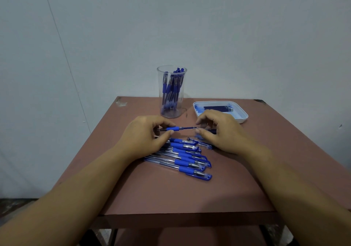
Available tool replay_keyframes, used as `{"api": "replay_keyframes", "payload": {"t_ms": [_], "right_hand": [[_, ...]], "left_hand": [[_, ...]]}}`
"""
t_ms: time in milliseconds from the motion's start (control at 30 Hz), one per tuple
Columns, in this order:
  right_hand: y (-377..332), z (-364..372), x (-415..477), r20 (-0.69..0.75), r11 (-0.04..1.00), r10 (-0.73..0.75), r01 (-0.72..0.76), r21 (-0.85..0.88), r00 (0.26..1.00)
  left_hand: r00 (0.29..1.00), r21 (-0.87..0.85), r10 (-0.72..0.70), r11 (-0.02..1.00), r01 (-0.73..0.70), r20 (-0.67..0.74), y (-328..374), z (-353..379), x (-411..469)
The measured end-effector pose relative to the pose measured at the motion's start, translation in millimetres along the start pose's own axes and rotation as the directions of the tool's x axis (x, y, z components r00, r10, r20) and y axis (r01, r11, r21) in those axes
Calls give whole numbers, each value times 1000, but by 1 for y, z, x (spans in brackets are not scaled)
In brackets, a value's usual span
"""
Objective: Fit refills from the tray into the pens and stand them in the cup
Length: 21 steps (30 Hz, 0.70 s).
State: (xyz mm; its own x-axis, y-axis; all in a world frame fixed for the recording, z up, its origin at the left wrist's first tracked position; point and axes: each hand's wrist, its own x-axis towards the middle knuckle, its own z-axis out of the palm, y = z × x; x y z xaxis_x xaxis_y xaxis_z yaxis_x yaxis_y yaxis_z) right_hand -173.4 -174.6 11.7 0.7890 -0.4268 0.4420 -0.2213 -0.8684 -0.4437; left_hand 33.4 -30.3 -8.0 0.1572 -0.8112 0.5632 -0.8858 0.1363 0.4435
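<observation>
From where I stand, the right hand (216,131) covers some blue pieces under its palm, and I cannot make out what they are. The far end of the pen barrel is likewise lost inside the left hand (146,134). That hand's thumb and fingers curl round a clear plastic pen barrel with a blue rubber grip (171,128), held level just above the reddish-brown table (171,192). A thin dark-blue refill (188,127) sticks out of the grip end toward the right hand, whose thumb and forefinger pinch its tip. Nearer me lies a fanned heap of capped blue-and-clear pens (190,159), with a small metal nib cone (188,137) just beside it. Behind the hands stand a tall clear plastic cup (161,78) holding blue pens (171,89) and a shallow white square tray (244,118) with dark spare refills (218,108).
</observation>
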Motion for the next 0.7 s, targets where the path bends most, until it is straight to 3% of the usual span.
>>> {"api": "replay_keyframes", "payload": {"t_ms": [233,333,533,700], "right_hand": [[-9,9,2,53,999,-32,32,10,998],[-1,8,4,39,999,19,-20,33,999],[6,10,10,213,997,73,-67,-36,974],[2,12,17,260,997,66,-51,-64,963]], "left_hand": [[1000,11,0,1000,0,11,0,1,0],[1000,-6,-17,1000,17,-1,-3,1,1],[999,12,-32,999,32,-3,-5,1,2],[999,20,-37,999,37,-15,-5,0,2]]}}
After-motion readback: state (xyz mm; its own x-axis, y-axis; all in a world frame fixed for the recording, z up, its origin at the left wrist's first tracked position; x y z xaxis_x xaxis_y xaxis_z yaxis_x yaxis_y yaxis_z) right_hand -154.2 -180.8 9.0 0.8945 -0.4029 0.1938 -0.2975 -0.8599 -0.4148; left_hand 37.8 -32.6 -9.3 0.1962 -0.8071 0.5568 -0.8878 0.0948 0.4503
